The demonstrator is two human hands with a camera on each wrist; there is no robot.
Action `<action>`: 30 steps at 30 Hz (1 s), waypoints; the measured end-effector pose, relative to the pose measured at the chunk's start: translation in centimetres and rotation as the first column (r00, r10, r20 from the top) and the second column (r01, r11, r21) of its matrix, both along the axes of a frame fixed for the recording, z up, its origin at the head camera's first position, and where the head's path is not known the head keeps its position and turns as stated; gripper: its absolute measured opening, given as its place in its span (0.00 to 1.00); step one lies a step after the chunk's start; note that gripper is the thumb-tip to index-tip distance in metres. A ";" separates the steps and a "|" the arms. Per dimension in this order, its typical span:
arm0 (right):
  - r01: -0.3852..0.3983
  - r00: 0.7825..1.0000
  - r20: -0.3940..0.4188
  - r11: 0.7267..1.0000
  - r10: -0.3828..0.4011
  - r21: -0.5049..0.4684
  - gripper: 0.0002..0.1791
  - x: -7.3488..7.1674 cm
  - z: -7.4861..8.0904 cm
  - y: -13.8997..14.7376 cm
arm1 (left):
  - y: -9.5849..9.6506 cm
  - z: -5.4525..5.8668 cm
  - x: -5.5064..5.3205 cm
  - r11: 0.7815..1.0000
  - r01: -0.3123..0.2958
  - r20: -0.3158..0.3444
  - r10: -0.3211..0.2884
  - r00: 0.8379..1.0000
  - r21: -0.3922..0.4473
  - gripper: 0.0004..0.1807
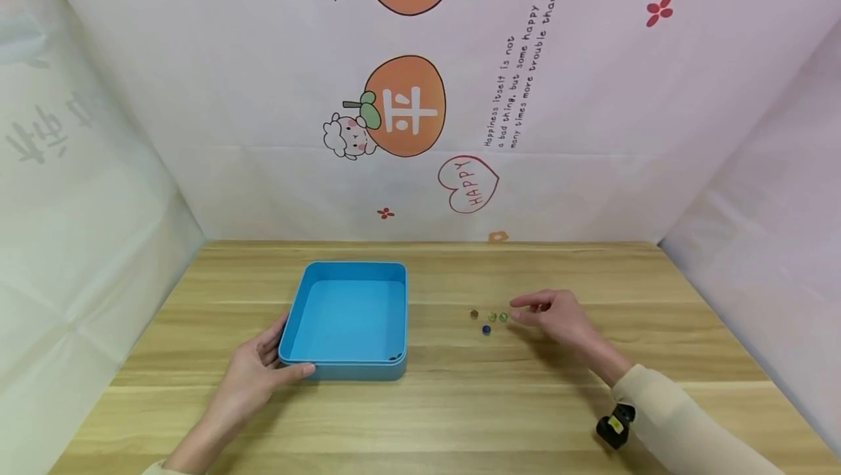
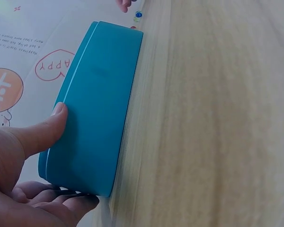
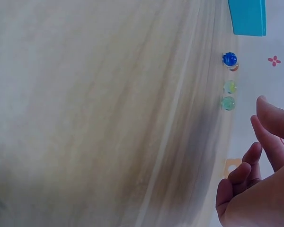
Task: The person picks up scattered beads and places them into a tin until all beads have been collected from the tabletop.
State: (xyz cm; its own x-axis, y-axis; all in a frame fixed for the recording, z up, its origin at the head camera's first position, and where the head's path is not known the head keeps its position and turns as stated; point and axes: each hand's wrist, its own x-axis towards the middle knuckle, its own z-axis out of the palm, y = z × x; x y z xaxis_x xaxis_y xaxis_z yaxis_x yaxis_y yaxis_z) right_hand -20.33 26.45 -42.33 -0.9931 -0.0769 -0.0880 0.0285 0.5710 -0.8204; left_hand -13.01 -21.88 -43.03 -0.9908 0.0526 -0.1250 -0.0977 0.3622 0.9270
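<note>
Left grip: I'm watching the person's left grip point(image 1: 252, 368) pinching the near-left corner of a blue square box point(image 1: 358, 371), thumb on the near wall, fingers along the side.
Blue box: upright on the light wood-grain counter point(image 1: 525, 416), small dark pieces in its near-right corner, too tiny for me to name.
Right grip: and here's the right grip point(image 1: 557, 318), thumb and forefinger spread, just beside the clear green marble point(image 1: 503, 317).
Marbles: right of the box I count that one, a yellowish clear marble point(image 1: 492, 317), a brown marble point(image 1: 474, 314) and, nearest me, a deep-blue marble point(image 1: 486, 330).
</note>
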 end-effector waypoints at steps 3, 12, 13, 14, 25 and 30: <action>-0.004 1.000 0.003 1.000 0.004 -0.005 0.18 -0.3 -0.4 -0.3 | 0.0 -0.1 0.1 1.000 -0.001 0.001 0.001 1.000 0.000 0.60; -0.003 1.000 0.008 1.000 0.003 0.007 0.16 -0.8 -1.1 -0.4 | 0.0 -0.2 0.1 1.000 -0.005 -0.007 0.005 1.000 0.009 0.59; -0.004 1.000 0.007 1.000 0.004 0.009 0.16 -0.8 -1.1 -0.4 | 0.0 -0.1 0.1 1.000 -0.005 -0.008 0.005 1.000 0.011 0.59; -0.003 1.000 0.006 1.000 0.003 0.011 0.16 -0.8 -1.1 -0.4 | 0.0 -0.1 0.1 1.000 -0.004 -0.007 0.004 1.000 0.013 0.59; 0.001 1.000 -0.008 0.999 -0.001 0.047 0.15 -1.1 -1.6 -0.3 | 0.0 -0.1 0.1 1.000 -0.007 0.005 0.007 1.000 0.011 0.59; 0.000 1.000 -0.005 0.999 0.000 0.052 0.13 -1.1 -1.5 -0.3 | 0.1 -0.1 0.1 1.000 -0.006 0.002 0.006 1.000 0.009 0.59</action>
